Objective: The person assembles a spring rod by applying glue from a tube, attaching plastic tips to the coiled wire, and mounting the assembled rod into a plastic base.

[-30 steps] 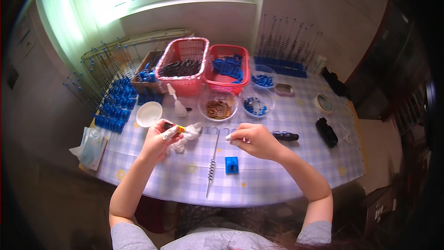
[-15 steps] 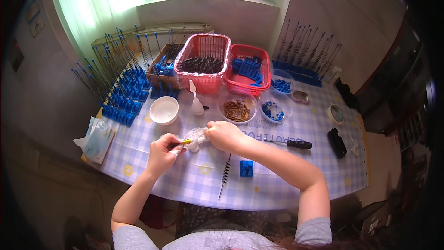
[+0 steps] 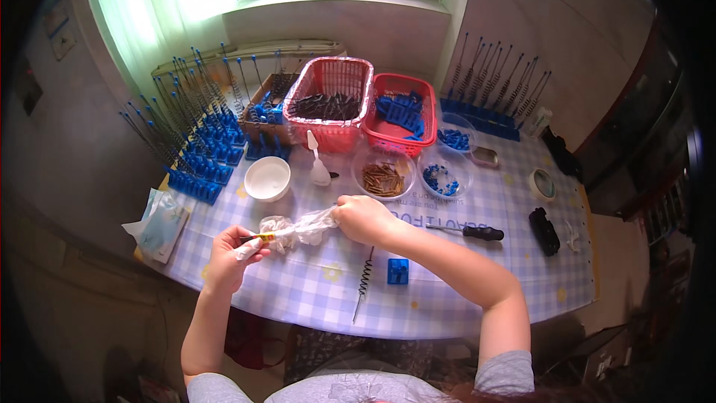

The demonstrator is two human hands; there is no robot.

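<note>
My left hand (image 3: 229, 260) is closed around a small yellow-and-black item (image 3: 266, 237), too small to name surely. Something white (image 3: 248, 248) shows at its thumb. A crumpled clear plastic bag (image 3: 312, 225) stretches from that item to my right hand (image 3: 361, 218), whose fingers pinch its other end. Below the right forearm, a black coil spring on a thin metal rod (image 3: 365, 276) lies on the cloth. Beside it sits a square blue plastic piece (image 3: 397, 271). A white bowl (image 3: 267, 178) stands beyond my left hand, and a white squeeze bottle (image 3: 319, 168) is to its right.
Blue bases with upright spring rods (image 3: 198, 168) crowd the left; another row (image 3: 481, 117) stands far right. Red baskets (image 3: 328, 134) hold dark and blue parts. Clear bowls (image 3: 384, 195) hold copper-coloured and blue pieces. A screwdriver (image 3: 481, 232), black holder (image 3: 544, 231), tape roll (image 3: 542, 184) and tissue pack (image 3: 163, 231) lie around.
My left hand has moved left and slightly nearer with the yellow-and-black item, drawing away from my right hand. The plastic bag is stretched out longer. The right hand has barely moved.
</note>
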